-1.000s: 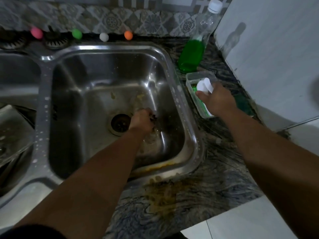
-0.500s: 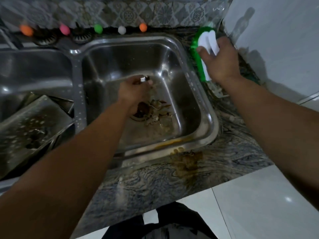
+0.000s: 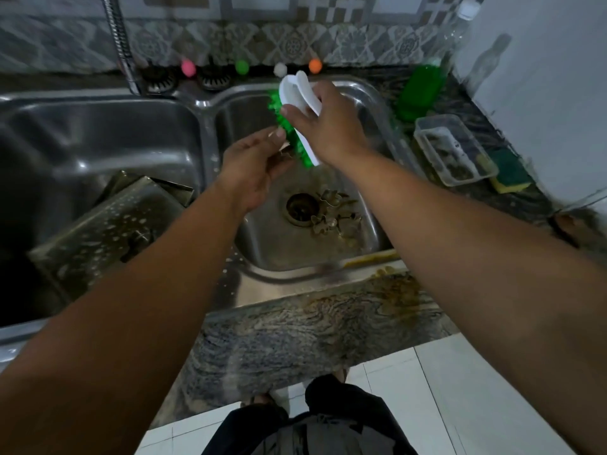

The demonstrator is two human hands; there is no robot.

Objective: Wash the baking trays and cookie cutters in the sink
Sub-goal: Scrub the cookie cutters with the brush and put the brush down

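Near the frame's centre, above the right sink basin [image 3: 371, 93], the left hand [image 3: 253, 170] pinches a small cookie cutter [image 3: 285, 155] in curled fingers, while the right hand [image 3: 328, 126] grips the white-backed green brush [image 3: 297, 103], bristles touching the cutter. To scrub well, hold the cutter firmly and work the bristles into its inner corners, turning it over the basin. More cookie cutters [image 3: 335, 213] lie beside the drain [image 3: 299, 207]; a baking tray [image 3: 105, 231] leans in the left basin.

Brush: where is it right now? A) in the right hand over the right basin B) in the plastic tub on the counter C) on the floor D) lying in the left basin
A: the right hand grips the brush above the right basin, bristles against the cookie cutter pinched in the left hand.
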